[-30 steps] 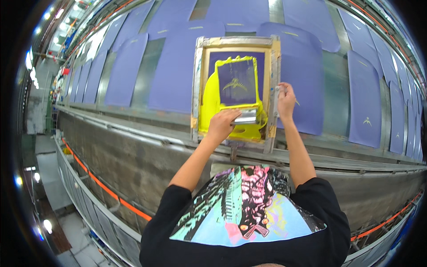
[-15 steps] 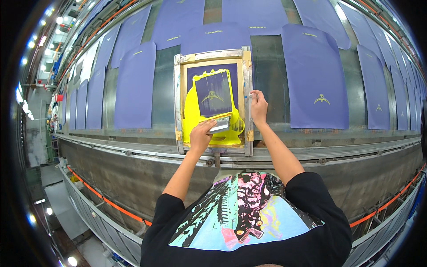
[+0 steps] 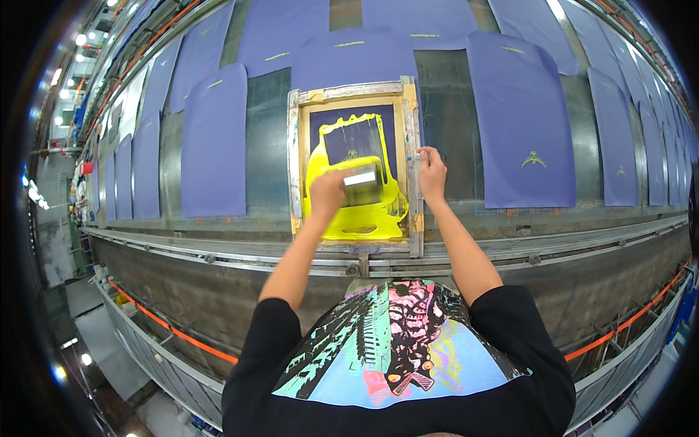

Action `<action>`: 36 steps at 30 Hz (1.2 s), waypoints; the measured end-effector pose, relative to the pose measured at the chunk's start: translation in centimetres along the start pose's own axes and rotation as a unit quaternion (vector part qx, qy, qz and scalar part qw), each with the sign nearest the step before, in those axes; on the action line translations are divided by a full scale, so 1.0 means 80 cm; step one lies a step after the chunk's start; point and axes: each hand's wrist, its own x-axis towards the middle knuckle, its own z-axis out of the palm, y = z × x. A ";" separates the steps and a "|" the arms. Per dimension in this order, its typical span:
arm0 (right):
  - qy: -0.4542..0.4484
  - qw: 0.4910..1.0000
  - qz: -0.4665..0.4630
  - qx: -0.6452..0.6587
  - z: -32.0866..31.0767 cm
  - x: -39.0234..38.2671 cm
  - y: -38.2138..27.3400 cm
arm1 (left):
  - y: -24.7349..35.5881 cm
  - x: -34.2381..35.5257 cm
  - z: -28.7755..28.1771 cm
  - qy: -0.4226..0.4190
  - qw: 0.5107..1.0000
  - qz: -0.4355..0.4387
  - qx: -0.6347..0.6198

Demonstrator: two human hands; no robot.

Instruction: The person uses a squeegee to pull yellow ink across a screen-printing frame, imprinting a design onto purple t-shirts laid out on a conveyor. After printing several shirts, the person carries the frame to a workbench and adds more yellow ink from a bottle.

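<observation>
A wooden-framed printing screen (image 3: 296, 156) lies flat on a purple shirt (image 3: 349, 62) on the long table. Yellow ink (image 3: 360, 218) is spread over its mesh. My left hand (image 3: 328, 193) grips a squeegee (image 3: 362, 182) that rests on the mesh near the middle of the screen. My right hand (image 3: 432, 173) holds the right rail of the frame, fingers curled over its edge.
Purple shirts lie in rows along the table, one to the left (image 3: 213, 142) and one to the right (image 3: 523, 124) bearing a small yellow print (image 3: 534, 158). A metal rail (image 3: 553, 247) runs along the table's near edge. An orange line (image 3: 175, 331) runs lower down.
The view has shifted, so the screen sits further left in the picture. The squeegee has gone up the mesh away from me, leaving yellow ink spread behind it.
</observation>
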 end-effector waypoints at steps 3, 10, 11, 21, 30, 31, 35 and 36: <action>-0.005 1.000 0.001 0.014 0.007 -0.012 -0.003 | -0.041 0.111 -0.036 -0.093 0.994 -0.053 0.028; 0.007 0.999 -0.018 0.036 0.010 -0.019 0.006 | -0.021 0.098 -0.012 0.028 0.997 -0.019 0.067; 0.012 0.999 -0.019 0.029 0.007 -0.016 0.008 | -0.012 0.072 -0.005 0.041 0.997 0.003 0.064; 0.006 1.000 -0.001 0.024 -0.001 -0.018 0.017 | 0.003 -0.008 -0.003 -0.010 1.000 -0.002 0.009; -0.012 0.999 0.006 0.035 0.013 -0.028 0.000 | -0.034 0.144 -0.036 -0.018 0.993 -0.027 0.112; -0.004 0.999 -0.006 0.036 0.013 -0.030 0.002 | -0.029 0.124 -0.030 -0.022 0.993 -0.043 0.104; 0.015 0.999 -0.038 0.028 0.017 0.000 0.020 | -0.026 0.052 0.028 0.009 0.998 0.019 0.066; 0.014 0.999 -0.036 0.020 0.016 0.010 0.031 | -0.014 0.032 0.037 0.009 0.998 0.015 0.060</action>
